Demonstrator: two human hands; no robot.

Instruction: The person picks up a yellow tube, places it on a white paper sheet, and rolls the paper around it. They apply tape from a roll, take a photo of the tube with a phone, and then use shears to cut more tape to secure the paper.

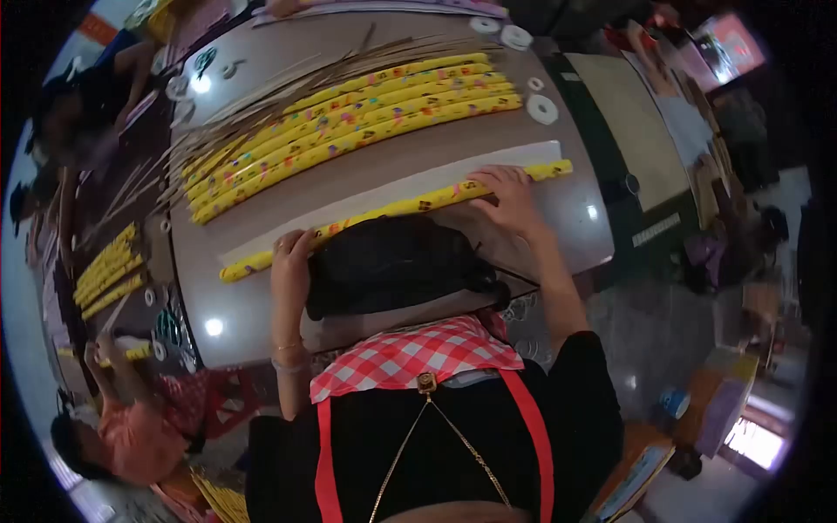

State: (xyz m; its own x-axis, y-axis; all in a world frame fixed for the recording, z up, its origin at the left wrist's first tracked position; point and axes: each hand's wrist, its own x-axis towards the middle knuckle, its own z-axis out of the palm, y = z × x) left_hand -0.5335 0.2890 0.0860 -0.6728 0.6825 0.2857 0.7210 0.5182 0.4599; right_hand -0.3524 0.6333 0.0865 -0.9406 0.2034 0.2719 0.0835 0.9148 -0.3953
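Glossy, smooth patterned paper tubes (349,122) on shiny tabletop (253,318).

No readable text, no legible labels, brands, numbers or signs

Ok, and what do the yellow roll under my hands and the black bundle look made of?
The yellow roll: probably thin printed paper, perhaps plastic film, smooth, slightly shiny; colored motifs run along it. The black bundle: likely soft fabric, mostly matte, judging by its slack, creased shape.
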